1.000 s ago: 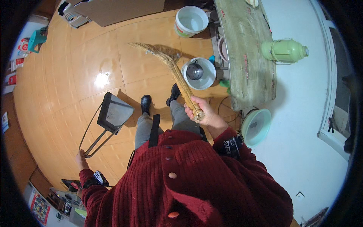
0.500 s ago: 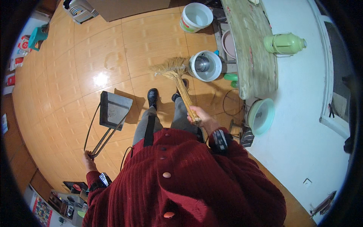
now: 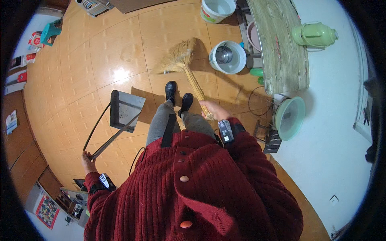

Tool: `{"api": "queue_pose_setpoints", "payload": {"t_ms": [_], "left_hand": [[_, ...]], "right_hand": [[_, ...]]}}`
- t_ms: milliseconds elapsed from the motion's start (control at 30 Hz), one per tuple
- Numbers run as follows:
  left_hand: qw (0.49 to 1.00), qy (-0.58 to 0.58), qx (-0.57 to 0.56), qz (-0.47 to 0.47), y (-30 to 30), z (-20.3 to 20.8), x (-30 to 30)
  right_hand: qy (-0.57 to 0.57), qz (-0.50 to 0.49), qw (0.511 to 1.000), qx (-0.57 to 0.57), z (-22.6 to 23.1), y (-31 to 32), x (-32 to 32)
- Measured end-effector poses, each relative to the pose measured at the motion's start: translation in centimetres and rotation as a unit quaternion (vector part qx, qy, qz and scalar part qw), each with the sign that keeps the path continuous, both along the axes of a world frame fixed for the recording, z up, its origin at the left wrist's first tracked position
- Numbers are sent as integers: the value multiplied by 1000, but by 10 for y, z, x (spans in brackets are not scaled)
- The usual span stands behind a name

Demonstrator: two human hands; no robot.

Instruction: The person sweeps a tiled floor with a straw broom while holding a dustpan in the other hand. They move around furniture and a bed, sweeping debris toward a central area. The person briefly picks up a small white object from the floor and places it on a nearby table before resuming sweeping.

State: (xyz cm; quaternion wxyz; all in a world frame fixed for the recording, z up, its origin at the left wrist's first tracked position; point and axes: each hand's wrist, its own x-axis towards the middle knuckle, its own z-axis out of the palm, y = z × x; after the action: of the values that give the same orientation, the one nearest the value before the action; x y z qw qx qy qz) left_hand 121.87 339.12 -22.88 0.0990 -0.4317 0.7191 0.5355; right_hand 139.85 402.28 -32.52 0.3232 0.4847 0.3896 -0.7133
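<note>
My right hand (image 3: pixel 215 110) is closed around the handle end of a straw broom (image 3: pixel 196 86). The broom's bristles fan out over the tiled floor ahead of my shoes, a little left of a white bucket. At the left, my left hand (image 3: pixel 88 160) grips the long bent handle of a metal dustpan (image 3: pixel 125 111). The pan's flat grey tray hangs to the left of my legs, its open edge toward the right, with a shadow beside it on the floor. Some dark specks show on the tray.
A white bucket (image 3: pixel 238 64) holding a metal pot (image 3: pixel 224 54) stands by the table (image 3: pixel 277 60); another bucket (image 3: pixel 217 17) stands farther off. A green thermos (image 3: pixel 315 34) is at the table's right. A pale green basin (image 3: pixel 291 116) leans by the wall. A teal stool (image 3: pixel 51 33) stands far left.
The broom head has swung up and left, away from the white bucket. My feet have come closer together. The dustpan stays in my left hand, and the whole view has shifted slightly.
</note>
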Motion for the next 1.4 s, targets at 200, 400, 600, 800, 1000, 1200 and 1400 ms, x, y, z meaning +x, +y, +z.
{"api": "queue_pose_setpoints", "payload": {"t_ms": [200, 400, 600, 800, 1000, 1200, 1400], "left_hand": [[998, 4, 26, 49, -13, -4, 3], [998, 44, -16, 51, -6, 5, 7], [998, 16, -35, 58, -24, -14, 2], [999, -7, -5, 51, -76, -39, -7], [1000, -23, 1, 18, -116, -60, -15], [999, -49, 0, 18, -126, -81, -32], [999, -45, -2, 15, -133, -96, -43]], "right_hand": [[-45, -91, 994, -47, 33, 8, 100], [-89, -46, 995, -4, 75, 21, 110], [57, 201, 967, 148, 38, -18, 38], [94, 358, 880, 298, -15, -102, -65], [70, 312, 894, 315, -50, -154, -53], [-92, 178, 946, 256, -13, -156, 20], [-60, 271, 916, 291, 60, -179, -9]]}}
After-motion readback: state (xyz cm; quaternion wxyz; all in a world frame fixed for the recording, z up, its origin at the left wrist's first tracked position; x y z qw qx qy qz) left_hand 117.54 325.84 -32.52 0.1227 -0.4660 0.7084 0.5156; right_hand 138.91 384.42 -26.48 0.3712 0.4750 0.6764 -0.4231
